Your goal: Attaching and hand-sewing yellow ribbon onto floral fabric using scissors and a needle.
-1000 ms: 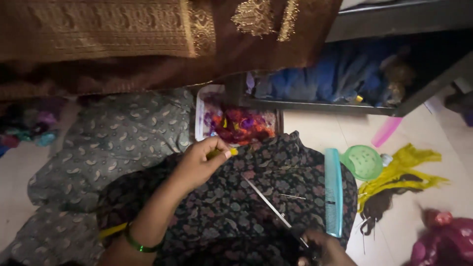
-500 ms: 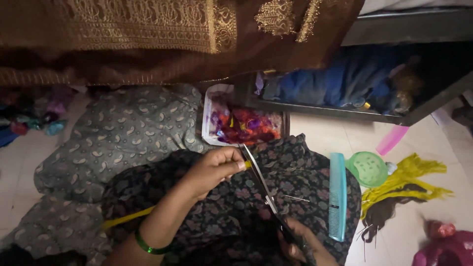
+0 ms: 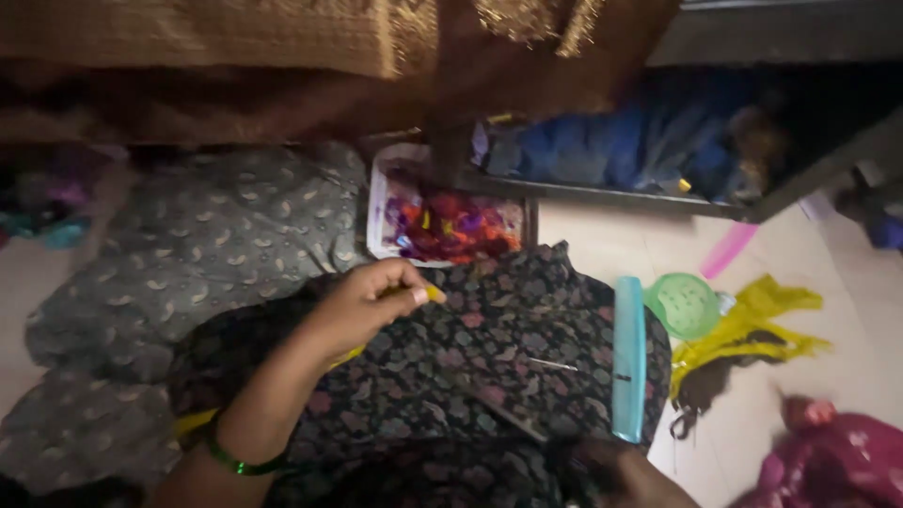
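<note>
So the left hand (image 3: 362, 303) is resting on a dark floral fabric (image 3: 489, 367) spread over the floor, fingers pinched around a small yellow piece (image 3: 433, 293), looks like chalk or a marker tip, hard to say which. There's a green bangle (image 3: 240, 461) on that wrist, and a strip of yellow measuring tape (image 3: 202, 419) peeks out from under the forearm.

The right hand (image 3: 625, 475) is down at the bottom edge, mostly cut off and blurry. It sits at the handle end of a pair of scissors (image 3: 503, 414) that lie on the dark fabric, blades pointing up and left toward the middle of the cloth. Honestly can't tell whether it's gripping them or just resting there.

A light blue ruler (image 3: 628, 362) lies along the right edge of the dark fabric, and a thin needle or pin (image 3: 550, 364) sits on the cloth just left of it. Beyond the fabric's top edge is a tray (image 3: 378, 202) full of colourful bits. A grey patterned cloth (image 3: 198, 245) is bunched up on the left, touching the dark one. Off to the right on the floor: a green plastic strainer (image 3: 685, 303), a yellow cloth (image 3: 762, 315) next to it, and something pink (image 3: 832, 456) in the corner
</note>
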